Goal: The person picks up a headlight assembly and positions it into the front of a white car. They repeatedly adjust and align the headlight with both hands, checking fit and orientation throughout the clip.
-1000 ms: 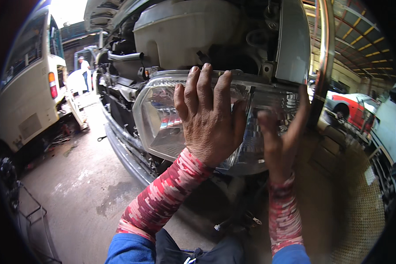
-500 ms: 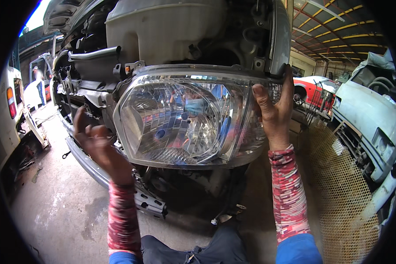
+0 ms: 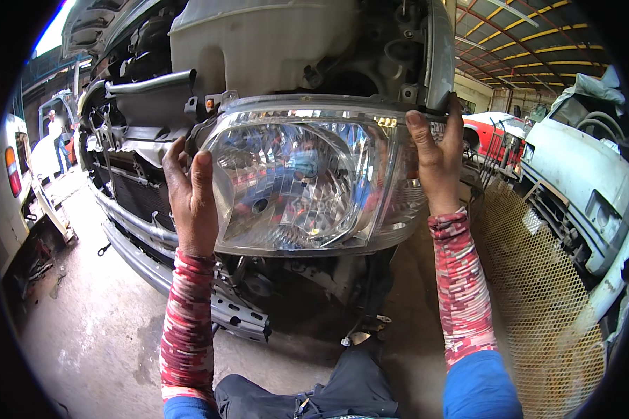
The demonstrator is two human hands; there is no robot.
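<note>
Left grip (image 3: 191,200) and right grip (image 3: 440,164) at opposite side edges, the clear headlight (image 3: 293,192) held between them.

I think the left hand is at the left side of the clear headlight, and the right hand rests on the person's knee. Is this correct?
Not fully: the place of the right hand is wrong. The head view shows it at the right side of the clear headlight. The left hand is at the left side.
</note>
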